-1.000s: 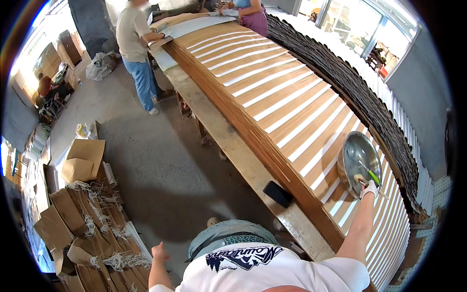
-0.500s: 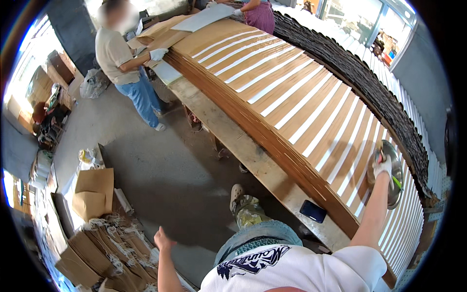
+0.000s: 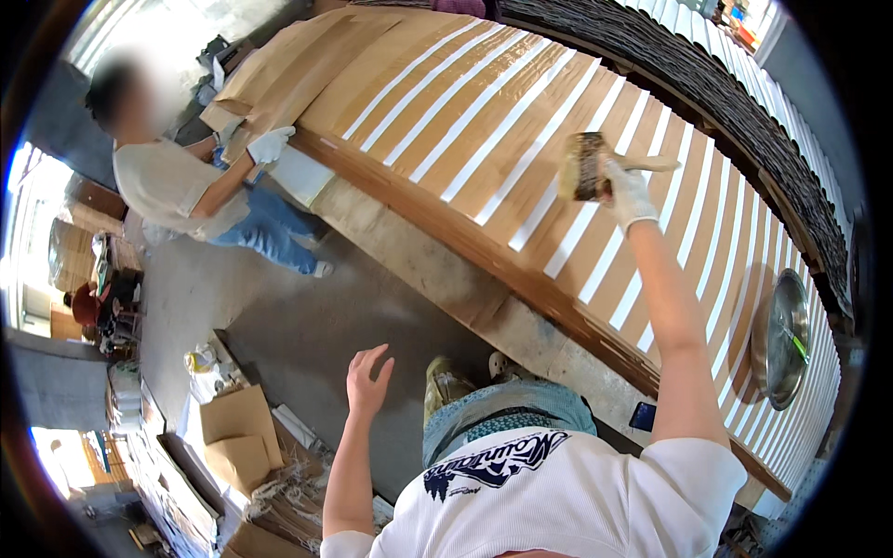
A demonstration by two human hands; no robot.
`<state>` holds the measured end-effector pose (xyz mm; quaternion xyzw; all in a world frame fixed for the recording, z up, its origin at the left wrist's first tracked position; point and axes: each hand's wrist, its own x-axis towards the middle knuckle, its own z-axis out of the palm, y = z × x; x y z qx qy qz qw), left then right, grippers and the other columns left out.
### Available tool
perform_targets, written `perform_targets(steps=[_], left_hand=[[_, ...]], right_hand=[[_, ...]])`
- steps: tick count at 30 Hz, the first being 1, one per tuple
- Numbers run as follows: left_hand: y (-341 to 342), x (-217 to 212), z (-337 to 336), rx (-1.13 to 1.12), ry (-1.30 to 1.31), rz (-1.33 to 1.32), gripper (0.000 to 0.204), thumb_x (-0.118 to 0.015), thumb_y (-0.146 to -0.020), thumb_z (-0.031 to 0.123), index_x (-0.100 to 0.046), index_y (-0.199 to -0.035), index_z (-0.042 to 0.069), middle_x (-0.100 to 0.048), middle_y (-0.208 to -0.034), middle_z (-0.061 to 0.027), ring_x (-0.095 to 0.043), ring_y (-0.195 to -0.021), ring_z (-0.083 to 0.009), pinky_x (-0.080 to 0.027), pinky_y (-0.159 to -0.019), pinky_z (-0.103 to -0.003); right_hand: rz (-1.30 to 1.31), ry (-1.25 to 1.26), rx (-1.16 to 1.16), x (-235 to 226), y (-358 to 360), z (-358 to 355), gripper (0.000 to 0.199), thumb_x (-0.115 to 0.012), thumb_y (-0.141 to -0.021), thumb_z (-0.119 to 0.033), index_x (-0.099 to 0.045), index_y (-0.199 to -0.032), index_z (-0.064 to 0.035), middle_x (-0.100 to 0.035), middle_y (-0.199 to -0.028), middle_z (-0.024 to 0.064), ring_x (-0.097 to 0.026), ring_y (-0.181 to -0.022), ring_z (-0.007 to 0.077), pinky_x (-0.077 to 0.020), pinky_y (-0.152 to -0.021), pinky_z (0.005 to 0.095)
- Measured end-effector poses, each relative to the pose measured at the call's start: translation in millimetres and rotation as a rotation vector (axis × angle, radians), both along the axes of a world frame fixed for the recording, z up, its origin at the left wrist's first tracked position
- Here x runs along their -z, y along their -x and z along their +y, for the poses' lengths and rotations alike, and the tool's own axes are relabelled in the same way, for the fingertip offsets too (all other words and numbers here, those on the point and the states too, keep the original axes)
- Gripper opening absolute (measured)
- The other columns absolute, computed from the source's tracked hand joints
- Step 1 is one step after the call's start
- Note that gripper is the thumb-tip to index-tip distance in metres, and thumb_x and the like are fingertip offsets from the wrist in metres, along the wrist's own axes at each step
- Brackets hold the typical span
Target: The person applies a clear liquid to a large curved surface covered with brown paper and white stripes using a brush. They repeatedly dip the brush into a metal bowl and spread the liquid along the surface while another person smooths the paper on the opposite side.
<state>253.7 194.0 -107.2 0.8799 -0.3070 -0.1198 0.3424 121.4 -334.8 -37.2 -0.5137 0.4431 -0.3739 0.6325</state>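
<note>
My right hand [image 3: 628,195], in a white glove, is closed round a wide flat brush [image 3: 587,166] with a wooden handle. Its dark bristles are over the brown boards [image 3: 521,121] laid in overlapping rows with white strips between them; whether they touch cannot be told. To the right, a round metal basin [image 3: 774,377] rests on these rows, with a bright green-handled tool [image 3: 800,350] in it. Bare and empty, my left hand [image 3: 368,379] hangs in the air over the floor, left of my body, fingers apart.
A co-worker [image 3: 181,191] in white gloves stands at the far left end beside brown sheets [image 3: 307,70]. Along the near side runs a worn ledge [image 3: 419,262] with a phone [image 3: 643,416]. Dark stacked pieces [image 3: 744,139] line the far side. Cardboard [image 3: 240,430] lies lower left.
My right hand has lifted the brush from the basin and carried it left and farther over the rows. My left hand has risen, and the view has shifted.
</note>
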Motion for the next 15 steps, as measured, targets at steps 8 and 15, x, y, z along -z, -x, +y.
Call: perform_targets(steps=[8, 15], left_hand=[[-177, -4, -179, 0.536, -0.122, -0.351, 0.056, -0.07, -0.083, 0.037, -0.057, -0.136, 0.027, -0.054, -0.135, -0.0039, -0.045, -0.126, -0.0329, -0.024, -0.112, -0.061], [-279, 12, -285, 0.963, -0.087, -0.489, 0.059, -0.07, -0.081, 0.036, -0.054, -0.138, 0.03, -0.05, -0.137, -0.0027, -0.042, -0.127, -0.0326, -0.018, -0.112, -0.069]], right_hand=[[0.716, 0.665, -0.163, 34, -138, 5, 0.032, -0.065, -0.086, -0.031, -0.066, -0.099, -0.001, -0.068, -0.097, 0.0237, -0.065, -0.094, 0.039, -0.0504, -0.081, 0.0462], [0.797, 0.674, -0.033, 75, -204, -38, 0.03, -0.069, -0.084, -0.025, -0.065, -0.104, -0.004, -0.066, -0.097, 0.021, -0.064, -0.095, 0.0399, -0.0505, -0.083, 0.0466]])
